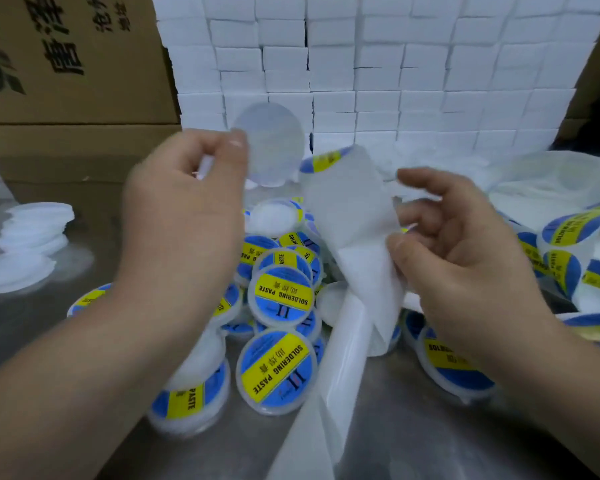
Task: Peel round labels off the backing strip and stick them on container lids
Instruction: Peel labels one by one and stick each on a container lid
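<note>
Backing strip, white and blank: runs from the near edge of the bench up to the right hand, whose thumb and curled fingers pinch it; upper end blurred. Left hand: fingertips pinch a pale round disc above mid-bench; blurred, label or lid cannot be told. Labelled lids, blue and yellow, heaped mid-bench, partly hidden by both forearms and the strip. Unpeeled labels on curled strip, right edge, cut off. Plain white lids, stacked, left edge. Cardboard boxes, back left corner. Small white boxes, walled along the back edge.
</note>
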`<state>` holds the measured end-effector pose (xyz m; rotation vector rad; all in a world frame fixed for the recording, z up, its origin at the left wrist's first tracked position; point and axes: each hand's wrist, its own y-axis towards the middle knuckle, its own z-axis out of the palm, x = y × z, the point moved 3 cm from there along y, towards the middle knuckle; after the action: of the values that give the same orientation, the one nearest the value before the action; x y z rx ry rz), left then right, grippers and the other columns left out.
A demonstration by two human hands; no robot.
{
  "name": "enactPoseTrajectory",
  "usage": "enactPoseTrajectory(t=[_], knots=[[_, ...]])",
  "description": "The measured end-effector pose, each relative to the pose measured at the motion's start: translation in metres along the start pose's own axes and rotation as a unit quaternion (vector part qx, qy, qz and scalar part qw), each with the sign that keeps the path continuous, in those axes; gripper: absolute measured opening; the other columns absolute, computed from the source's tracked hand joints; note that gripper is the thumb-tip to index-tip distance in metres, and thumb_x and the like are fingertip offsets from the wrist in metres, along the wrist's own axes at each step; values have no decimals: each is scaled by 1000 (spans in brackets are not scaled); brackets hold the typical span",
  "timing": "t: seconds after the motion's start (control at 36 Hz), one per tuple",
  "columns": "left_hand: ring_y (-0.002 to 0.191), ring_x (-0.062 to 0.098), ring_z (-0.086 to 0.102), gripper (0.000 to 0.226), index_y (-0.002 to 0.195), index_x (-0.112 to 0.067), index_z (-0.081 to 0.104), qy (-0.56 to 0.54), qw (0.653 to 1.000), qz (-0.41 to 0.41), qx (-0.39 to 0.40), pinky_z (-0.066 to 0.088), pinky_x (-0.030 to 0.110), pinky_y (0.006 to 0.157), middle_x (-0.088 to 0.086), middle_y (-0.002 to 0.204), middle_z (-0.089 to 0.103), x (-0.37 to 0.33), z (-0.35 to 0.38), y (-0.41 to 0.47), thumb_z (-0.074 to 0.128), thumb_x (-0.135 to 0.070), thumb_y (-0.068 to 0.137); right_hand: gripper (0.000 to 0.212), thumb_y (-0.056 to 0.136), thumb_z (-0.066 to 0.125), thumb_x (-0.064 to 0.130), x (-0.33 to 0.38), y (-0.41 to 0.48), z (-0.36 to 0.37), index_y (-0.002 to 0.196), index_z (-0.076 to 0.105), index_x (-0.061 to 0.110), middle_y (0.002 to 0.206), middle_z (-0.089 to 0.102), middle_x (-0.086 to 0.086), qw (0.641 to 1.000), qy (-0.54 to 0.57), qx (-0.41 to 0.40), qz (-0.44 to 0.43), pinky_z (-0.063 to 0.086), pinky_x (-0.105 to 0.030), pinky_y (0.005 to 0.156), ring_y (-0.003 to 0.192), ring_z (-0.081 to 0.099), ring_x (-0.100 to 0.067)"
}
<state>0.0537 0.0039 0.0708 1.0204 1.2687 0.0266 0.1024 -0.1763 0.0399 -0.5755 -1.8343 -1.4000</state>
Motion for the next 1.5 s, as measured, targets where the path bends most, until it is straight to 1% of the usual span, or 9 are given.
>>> enactPoseTrajectory(t=[0.11, 0.25, 0.42, 0.53, 0.61, 0.72, 0.94, 1.17, 1.5], knots=[[57, 0, 47, 26, 67, -28, 59, 15, 1000, 14, 0, 39, 14, 54, -5, 68, 63, 6, 2, 1, 54, -45, 86, 56, 77, 49, 3, 2, -1, -9, 108, 45, 50, 100, 61, 28, 995, -64, -61, -43, 42, -13, 50, 44, 43, -7], [75, -13, 45, 20, 67, -37, 48, 114, 981, 151, 44, 32, 2, 66, -17, 76, 48, -8, 6, -17, 54, -51, 80, 43, 73, 44, 4, 7, -4, -6, 77, 65, 40, 66, 62, 15, 990, -124, -42, -57, 36, -9, 47, 50, 48, -9], [83, 2, 40, 24, 79, -23, 48, 141, 958, 245, 57, 29, 6, 76, -5, 87, 45, -16, 6, -24, 57, -45, 78, 22, 67, 51, 24, 6, -2, -3, 65, 73, 28, 76, 72, 15, 999, -43, 11, 11, 49, -13, 75, 83, 65, 0], [86, 17, 48, 32, 81, -20, 49, 152, 945, 282, 73, 34, 16, 77, 2, 90, 47, -21, 5, -25, 63, -48, 75, 39, 67, 46, 51, 4, -1, -4, 76, 71, 23, 67, 69, 2, 999, -28, -4, 24, 45, -13, 62, 67, 62, 1], [87, 27, 53, 40, 80, -10, 55, 173, 933, 303, 91, 38, 25, 77, 5, 92, 48, -21, 6, -26, 67, -47, 71, 34, 69, 55, 46, 5, -1, -5, 75, 67, 15, 42, 49, 12, 999, 1, -32, 23, 34, -6, 46, 43, 47, 2], [88, 29, 53, 40, 82, -12, 51, 193, 926, 308, 101, 38, 28, 77, 11, 94, 53, -21, 7, -26, 69, -45, 68, 12, 67, 62, 28, -1, 2, -5, 62, 72, 32, 58, 67, 8, 998, 3, -44, 53, 48, -14, 55, 57, 59, -1], [93, 14, 46, 54, 90, -24, 34, 173, 953, 213, 128, 47, 36, 78, -1, 104, 44, -12, 14, -24, 80, -33, 64, 13, 69, 61, 28, 1, -1, 1, 61, 71, 27, 65, 71, 8, 995, -26, -71, 64, 49, -11, 55, 59, 62, 1], [91, -11, 54, 22, 100, -37, 43, 2, 994, 34, 102, 40, 6, 70, -20, 105, 54, 4, 12, -5, 52, -19, 92, 28, 87, 61, 15, 3, 4, -15, 62, 68, 25, 60, 67, 15, 991, 1, -127, 37, 47, -10, 55, 57, 59, 4], [82, 20, 69, 25, 100, -25, 60, -350, 882, -177, 260, 58, 34, 65, 9, 97, 72, 4, 27, -19, 41, -11, 93, 27, 77, 65, 12, 5, -2, 7, 58, 72, 30, 55, 66, 12, 996, 10, 45, 78, 44, -8, 52, 52, 56, 6]])
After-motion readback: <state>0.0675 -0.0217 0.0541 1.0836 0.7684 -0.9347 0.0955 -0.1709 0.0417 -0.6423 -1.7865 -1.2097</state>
